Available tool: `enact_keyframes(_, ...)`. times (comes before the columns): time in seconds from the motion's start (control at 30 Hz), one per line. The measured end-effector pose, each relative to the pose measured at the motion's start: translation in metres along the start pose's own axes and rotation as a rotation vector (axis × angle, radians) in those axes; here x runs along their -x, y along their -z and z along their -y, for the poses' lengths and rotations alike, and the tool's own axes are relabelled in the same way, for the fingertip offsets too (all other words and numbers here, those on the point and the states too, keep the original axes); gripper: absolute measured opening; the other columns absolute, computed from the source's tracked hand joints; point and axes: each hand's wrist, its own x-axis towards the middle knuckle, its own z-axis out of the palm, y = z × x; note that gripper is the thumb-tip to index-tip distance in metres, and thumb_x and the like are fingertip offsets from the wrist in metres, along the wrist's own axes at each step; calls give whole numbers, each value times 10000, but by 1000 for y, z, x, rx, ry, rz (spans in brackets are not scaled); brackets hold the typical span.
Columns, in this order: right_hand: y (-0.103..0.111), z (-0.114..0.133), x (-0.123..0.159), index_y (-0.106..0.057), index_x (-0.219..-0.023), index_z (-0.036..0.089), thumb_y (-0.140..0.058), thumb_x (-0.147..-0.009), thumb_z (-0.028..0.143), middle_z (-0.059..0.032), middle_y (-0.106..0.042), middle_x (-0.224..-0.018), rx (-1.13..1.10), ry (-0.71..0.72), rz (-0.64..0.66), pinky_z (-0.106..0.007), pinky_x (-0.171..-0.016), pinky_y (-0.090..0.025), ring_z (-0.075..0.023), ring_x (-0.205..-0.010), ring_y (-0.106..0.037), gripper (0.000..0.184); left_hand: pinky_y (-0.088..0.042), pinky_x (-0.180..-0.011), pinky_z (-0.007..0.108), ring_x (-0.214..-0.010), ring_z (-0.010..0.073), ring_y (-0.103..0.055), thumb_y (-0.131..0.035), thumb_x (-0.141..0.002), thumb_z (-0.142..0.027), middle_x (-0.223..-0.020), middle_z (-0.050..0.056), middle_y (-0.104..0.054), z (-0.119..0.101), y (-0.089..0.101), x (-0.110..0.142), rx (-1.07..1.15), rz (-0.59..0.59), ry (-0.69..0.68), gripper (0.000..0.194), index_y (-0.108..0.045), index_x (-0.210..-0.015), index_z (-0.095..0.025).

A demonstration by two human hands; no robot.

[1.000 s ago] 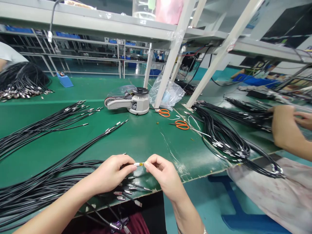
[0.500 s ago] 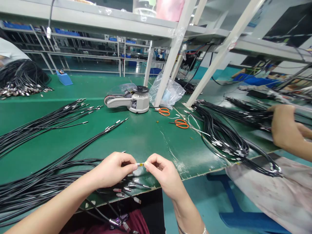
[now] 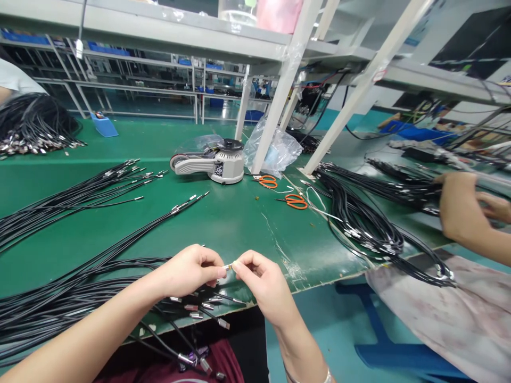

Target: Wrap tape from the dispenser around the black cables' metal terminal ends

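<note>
Between my two hands is the silver metal end of a black cable, level above the table. My left hand pinches it between thumb and fingers. From the other side, my right hand has thumb and forefinger closed on its tip, where a bit of yellow tape shows; the fingertips hide most of the tape. Under my left wrist and forearm lies a loose bundle of black cables with metal ends, several of them hanging over the table edge near my lap.
A grey tape dispenser stands ahead on the green table. Orange-handled scissors lie right of it, near white shelf posts. More cable bundles spread to the right, by a co-worker's hand. Another cable bundle lies left.
My right fingers have moved slightly left along the metal end and now cover most of the yellow tape that showed before. The co-worker's hand at the right has shifted a little.
</note>
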Motion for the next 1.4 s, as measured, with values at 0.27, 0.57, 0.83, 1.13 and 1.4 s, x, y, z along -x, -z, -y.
enact_keyframes(0.27, 4, -2, 0, -550, -636, 174, -587, -795, 275, 26, -508, -624, 14, 50, 33, -248, -595, -365, -131, -616, -460, 192, -353, -556, 206, -575, 110, -488, -473, -804, -375, -598, -34, -573, -6, -5, 5, -171, -73, -34, 285, -611, -669, -166)
enact_keyframes(0.57, 4, -8, 2, -548, -650, 170, -585, -803, 263, 20, -507, -656, 19, 87, 41, -248, -596, -363, -130, -630, -459, 183, -354, -571, 216, -590, 116, -509, -461, -817, -305, -598, -28, -574, -3, -15, 4, -234, -172, -80, 260, -615, -658, -169)
enact_keyframes(0.83, 9, -11, 3, -546, -641, 176, -572, -812, 260, 15, -508, -670, 106, 85, 115, -247, -609, -372, -136, -646, -477, 193, -387, -607, 241, -617, 128, -527, -448, -855, -227, -627, 3, -593, 2, -33, 6, -411, -286, -216, 270, -606, -646, -163)
enact_keyframes(1.13, 22, -22, 31, -557, -683, 212, -532, -841, 319, 12, -565, -701, 289, 25, 166, -242, -636, -423, -148, -666, -538, 192, -419, -836, 289, -970, 167, -511, -406, -902, -140, -1012, 66, -589, 50, -10, 68, -555, -616, -455, 258, -519, -1128, -195)
enact_keyframes(1.4, 38, -34, -2, -636, -830, 206, -519, -800, 341, -43, -667, -792, 362, -29, 12, -307, -689, -486, -193, -721, -618, 181, -415, -846, 387, -915, 244, -538, -527, -818, -247, -891, 80, -629, 56, 33, 10, -593, -443, -112, 174, -652, -912, -172)
